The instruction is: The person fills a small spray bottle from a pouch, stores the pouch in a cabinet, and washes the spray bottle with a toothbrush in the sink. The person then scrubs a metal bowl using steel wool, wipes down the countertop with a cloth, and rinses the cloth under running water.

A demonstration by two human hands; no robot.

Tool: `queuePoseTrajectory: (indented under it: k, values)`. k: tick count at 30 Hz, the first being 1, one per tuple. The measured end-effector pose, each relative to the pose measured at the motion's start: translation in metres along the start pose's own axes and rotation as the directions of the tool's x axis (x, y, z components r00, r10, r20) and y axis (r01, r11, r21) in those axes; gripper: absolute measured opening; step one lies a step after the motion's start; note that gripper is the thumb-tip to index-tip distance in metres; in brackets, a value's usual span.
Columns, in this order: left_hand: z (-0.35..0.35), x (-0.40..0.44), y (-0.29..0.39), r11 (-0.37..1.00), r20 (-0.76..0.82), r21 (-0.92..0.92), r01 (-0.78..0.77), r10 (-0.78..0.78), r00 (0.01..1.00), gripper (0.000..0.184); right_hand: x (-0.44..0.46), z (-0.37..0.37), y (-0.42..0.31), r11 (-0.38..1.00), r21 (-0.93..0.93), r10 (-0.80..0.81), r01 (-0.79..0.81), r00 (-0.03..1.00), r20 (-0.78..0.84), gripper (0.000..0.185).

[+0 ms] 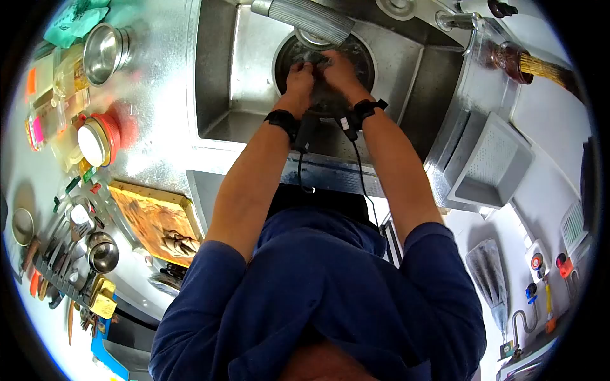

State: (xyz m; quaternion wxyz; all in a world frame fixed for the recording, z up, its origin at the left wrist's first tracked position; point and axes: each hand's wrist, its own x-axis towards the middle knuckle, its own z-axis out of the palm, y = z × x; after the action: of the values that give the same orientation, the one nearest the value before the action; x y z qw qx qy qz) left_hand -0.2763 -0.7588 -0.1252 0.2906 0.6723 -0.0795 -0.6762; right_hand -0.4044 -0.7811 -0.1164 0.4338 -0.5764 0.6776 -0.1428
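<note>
Both my hands reach into a dark round pan or basin (283,70) inside the steel sink (397,63). My left hand (300,81) is on the left side of it, fingers bent inward and pointing away from me. Close beside it on the right is my right hand (340,71), its fingers curled toward the middle. A greyish, blurred patch, perhaps water, lies between the fingertips; what the fingers hold, if anything, is hidden. The ribbed grey faucet (308,18) hangs just above the hands. Black bands with small devices circle both wrists.
On the left counter stand steel bowls (101,54), a red-rimmed stack of containers (95,141) and a wooden board (152,219). Utensils hang at the lower left. To the right are a grey perforated tray (492,162) and a bristle brush (546,68).
</note>
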Motion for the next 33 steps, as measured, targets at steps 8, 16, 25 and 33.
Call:
queuePoseTrajectory:
  k: [8, 16, 25, 33]
  values:
    - [0.001, -0.038, 0.039, 0.904, 0.191, 0.427, -0.026, -0.062, 0.980, 0.044, -0.003, -0.042, 0.006, 0.910, 0.164, 0.315, -0.381, 0.892, 0.326, 0.055]
    - [-0.009, 0.008, -0.003, 0.909, 0.005, 0.368, -0.194, 0.207, 0.978, 0.043, -0.012, -0.014, -0.008, 0.949, -0.266, 0.125, -0.169, 0.977, -0.176, 0.041]
    - [-0.051, 0.048, -0.019, 0.721, 0.301, 0.537, -0.439, 0.322, 0.898, 0.064, -0.001, -0.005, -0.013, 0.957, -0.288, 0.017, 0.033, 0.986, 0.167, 0.037]
    - [-0.007, -0.009, 0.025, 0.971, 0.088, 0.233, 0.055, -0.078, 0.993, 0.045, -0.007, -0.010, -0.015, 0.909, -0.401, 0.077, -0.117, 0.990, -0.115, 0.032]
